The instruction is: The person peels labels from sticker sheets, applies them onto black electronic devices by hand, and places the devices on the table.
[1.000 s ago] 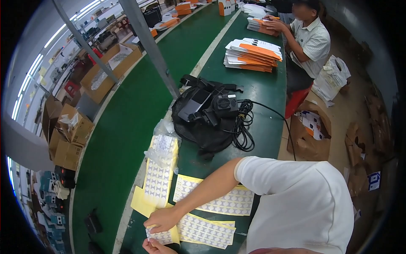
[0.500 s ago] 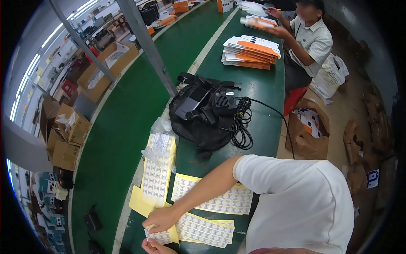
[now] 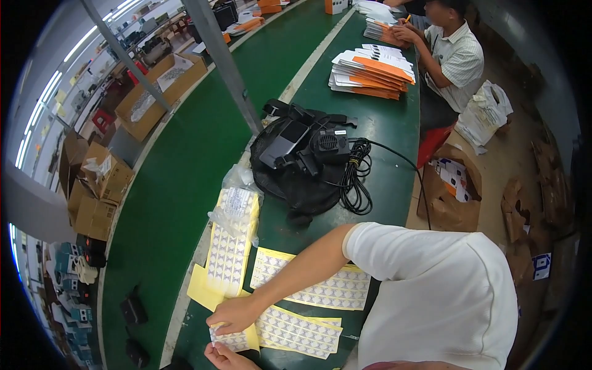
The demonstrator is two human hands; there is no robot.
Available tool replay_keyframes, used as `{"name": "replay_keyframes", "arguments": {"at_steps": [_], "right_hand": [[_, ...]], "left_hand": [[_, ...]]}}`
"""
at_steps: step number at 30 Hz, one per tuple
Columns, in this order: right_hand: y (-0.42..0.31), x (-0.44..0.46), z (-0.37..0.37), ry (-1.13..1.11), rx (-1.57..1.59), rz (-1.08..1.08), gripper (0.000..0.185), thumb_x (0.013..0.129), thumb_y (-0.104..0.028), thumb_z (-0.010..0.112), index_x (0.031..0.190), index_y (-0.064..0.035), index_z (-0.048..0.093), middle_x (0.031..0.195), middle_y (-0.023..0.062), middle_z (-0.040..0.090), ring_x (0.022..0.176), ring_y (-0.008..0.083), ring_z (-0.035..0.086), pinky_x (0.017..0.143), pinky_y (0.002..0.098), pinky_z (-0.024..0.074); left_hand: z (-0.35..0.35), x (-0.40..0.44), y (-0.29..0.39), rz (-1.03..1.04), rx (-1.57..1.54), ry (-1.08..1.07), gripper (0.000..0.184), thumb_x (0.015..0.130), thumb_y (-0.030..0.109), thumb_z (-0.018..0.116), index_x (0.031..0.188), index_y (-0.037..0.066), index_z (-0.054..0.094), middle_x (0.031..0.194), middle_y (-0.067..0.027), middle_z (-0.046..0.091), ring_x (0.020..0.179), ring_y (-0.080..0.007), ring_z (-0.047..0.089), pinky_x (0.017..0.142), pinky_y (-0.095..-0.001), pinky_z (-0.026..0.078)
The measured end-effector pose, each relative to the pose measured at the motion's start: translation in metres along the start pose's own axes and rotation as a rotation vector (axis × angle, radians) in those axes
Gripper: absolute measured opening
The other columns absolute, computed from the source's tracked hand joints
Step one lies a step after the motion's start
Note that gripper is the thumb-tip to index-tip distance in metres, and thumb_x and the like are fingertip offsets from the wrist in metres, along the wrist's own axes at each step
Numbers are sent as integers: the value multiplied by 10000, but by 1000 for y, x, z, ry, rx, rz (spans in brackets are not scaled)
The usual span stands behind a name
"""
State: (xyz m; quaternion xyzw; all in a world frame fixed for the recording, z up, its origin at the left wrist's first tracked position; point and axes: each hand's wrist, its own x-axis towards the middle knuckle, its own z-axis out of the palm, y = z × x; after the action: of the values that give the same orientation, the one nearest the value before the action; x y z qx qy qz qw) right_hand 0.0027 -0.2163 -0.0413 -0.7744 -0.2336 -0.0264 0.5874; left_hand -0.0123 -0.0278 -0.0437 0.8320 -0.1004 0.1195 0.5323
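My right hand (image 3: 237, 313) reaches across from the white sleeve and rests on a small sticker sheet (image 3: 231, 340), its fingers curled over the yellow-backed sheet. Close below, my left hand (image 3: 229, 359) has thumb and fingertips together at the sheet's lower left edge; whether a single label is between them is too small to tell. Beside my right hand lies a fanned pair of sticker sheets (image 3: 299, 332). Another printed label sheet (image 3: 333, 287) is under my forearm. A long stack of label sheets (image 3: 227, 262), partly in clear plastic, stands above my hands.
A black mesh bag (image 3: 290, 185) with a dark device and coiled cable (image 3: 357, 179) lies on the green table. Orange-and-white cartons (image 3: 373, 73) are stacked beyond, near a co-worker (image 3: 456, 55) holding a pen. A metal post (image 3: 225, 68) rises at the table's left edge.
The view has shifted slightly. My hands stay at the small sticker sheet with little movement. The co-worker's hands have come closer together over the cartons.
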Motion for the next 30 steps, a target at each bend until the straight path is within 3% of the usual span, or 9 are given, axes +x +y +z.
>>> {"name": "replay_keyframes", "arguments": {"at_steps": [22, 25, 27, 30], "right_hand": [[6, 1, 4, 47, 15, -86, 265, 923, -242, 534, 865, 10, 479, 707, 233, 554, 726, 422, 558, 610, 474, 409], [4, 0, 2, 24, 6, -78, 261, 921, -241, 536, 881, 13, 488, 719, 237, 564, 732, 423, 566, 618, 472, 420], [2, 0, 2, 17, 2, -30, 264, 914, -249, 541, 911, 13, 505, 744, 244, 582, 749, 423, 580, 633, 469, 440], [6, 0, 4, 37, -13, -35, 264, 905, -261, 547, 947, -2, 523, 770, 243, 599, 765, 422, 591, 644, 468, 456]], "left_hand": [[1, 1, 1, -2, -18, 4, 277, 941, 219, 570, 965, -56, 550, 753, -75, 517, 673, -155, 458, 577, -288, 411], [0, 1, 1, -21, -24, -2, 254, 945, 205, 570, 953, -48, 550, 779, -86, 543, 685, -158, 488, 605, -289, 435], [-1, 5, -6, -34, -110, -68, 135, 965, 106, 474, 1015, -20, 483, 901, -89, 569, 817, -129, 542, 713, -258, 459], [0, 2, -7, -9, -45, -34, 141, 960, 98, 479, 1032, -24, 481, 918, -92, 566, 831, -138, 540, 729, -272, 464]]}}
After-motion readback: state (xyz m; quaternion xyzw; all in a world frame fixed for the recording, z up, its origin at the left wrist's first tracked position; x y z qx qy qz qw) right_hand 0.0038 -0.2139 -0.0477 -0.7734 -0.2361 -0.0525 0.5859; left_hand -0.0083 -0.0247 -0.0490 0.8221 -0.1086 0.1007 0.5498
